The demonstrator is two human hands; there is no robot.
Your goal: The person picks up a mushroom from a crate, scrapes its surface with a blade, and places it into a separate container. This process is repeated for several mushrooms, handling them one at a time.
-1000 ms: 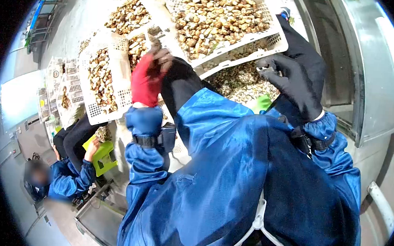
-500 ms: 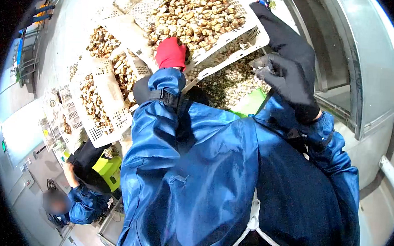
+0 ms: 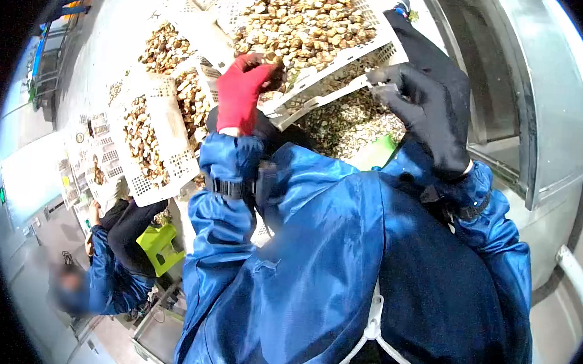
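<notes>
My left hand [image 3: 240,97], in a red glove, is raised at the near edge of a white perforated crate [image 3: 342,60] heaped with brown-and-cream mushrooms [image 3: 301,26]. Its thumb and fingers close round a small brownish mushroom [image 3: 273,59]. Wearing a black glove, my right hand [image 3: 424,107] hovers by the crate's right corner with its fingers curled together; I cannot tell what is in them. Below the crate, between my knees, lies a spread of small pale chopped bits [image 3: 348,122].
More white crates of mushrooms [image 3: 144,139] stand to the left. Beyond them a co-worker in blue [image 3: 123,265] sits near a bright green stool [image 3: 161,246]. A glass-and-metal partition [image 3: 498,81] runs along my right side.
My left hand has come back from the mushroom heap toward me, its fingers turned to the right. My right hand has shifted slightly inward. The co-worker's arms and body have moved.
</notes>
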